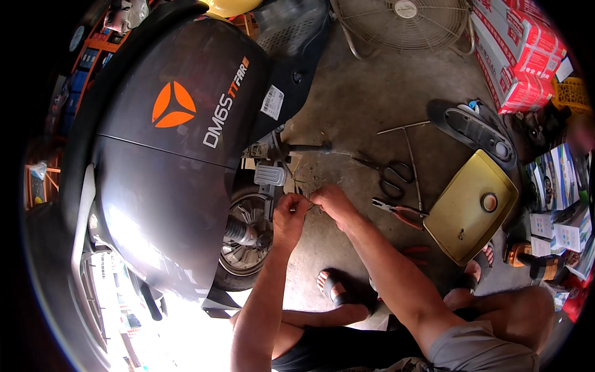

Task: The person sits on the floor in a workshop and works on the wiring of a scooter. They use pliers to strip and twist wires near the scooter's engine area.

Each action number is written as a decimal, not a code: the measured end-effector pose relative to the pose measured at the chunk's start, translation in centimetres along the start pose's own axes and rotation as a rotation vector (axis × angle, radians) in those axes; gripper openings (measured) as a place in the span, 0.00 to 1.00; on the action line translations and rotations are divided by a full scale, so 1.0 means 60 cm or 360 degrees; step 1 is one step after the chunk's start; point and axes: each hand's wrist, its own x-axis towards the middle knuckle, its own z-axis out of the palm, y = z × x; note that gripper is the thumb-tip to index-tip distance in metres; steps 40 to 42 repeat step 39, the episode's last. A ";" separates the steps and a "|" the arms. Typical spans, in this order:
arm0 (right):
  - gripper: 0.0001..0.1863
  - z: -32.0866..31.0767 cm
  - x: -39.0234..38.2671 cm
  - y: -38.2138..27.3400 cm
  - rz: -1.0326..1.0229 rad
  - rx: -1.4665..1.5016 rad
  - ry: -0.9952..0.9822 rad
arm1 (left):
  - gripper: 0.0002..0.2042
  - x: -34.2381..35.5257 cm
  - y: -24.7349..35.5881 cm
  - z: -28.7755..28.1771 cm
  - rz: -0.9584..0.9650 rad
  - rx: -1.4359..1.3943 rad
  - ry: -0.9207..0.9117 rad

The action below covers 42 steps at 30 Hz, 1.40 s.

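Observation:
Close together beside a small grey foot pedal (270, 175), both my hands work at thin wires (297, 181) that come out from under a dark grey vehicle (180, 142). My left hand (289, 214) has its fingertips pinched on the wires. My right hand (331, 202) meets it from the right, fingers also closed on them; the exact grip is partly hidden by the fingers. Just left of and below my left hand are the vehicle's spoked wheel (248, 239) and a shock absorber (238, 230).
Black-handled scissors (392, 177), a T-handle wrench (409, 152) and red-handled pliers (400, 211) lie on the floor to the right. A yellow tray (449, 214) holds a tape roll (489, 202). Farther out are a floor fan (406, 25), red-and-white boxes (524, 49) and a power drill (534, 260).

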 end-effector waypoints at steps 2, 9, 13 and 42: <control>0.07 -0.003 0.001 0.001 0.0020 -0.0035 -0.0016 | 0.08 -0.002 0.033 0.002 -0.0032 -0.0011 0.0044; 0.07 0.007 -0.012 -0.014 -0.0007 -0.0060 0.0025 | 0.10 0.002 0.047 -0.006 0.0048 0.0307 0.0040; 0.06 0.010 -0.006 -0.004 -0.0130 -0.0103 -0.0023 | 0.08 0.005 0.035 -0.009 -0.0040 0.0104 0.0001; 0.15 0.008 -0.034 -0.006 -0.1182 -0.0933 0.0257 | 0.07 0.012 0.027 -0.023 -0.0164 -0.0160 -0.0074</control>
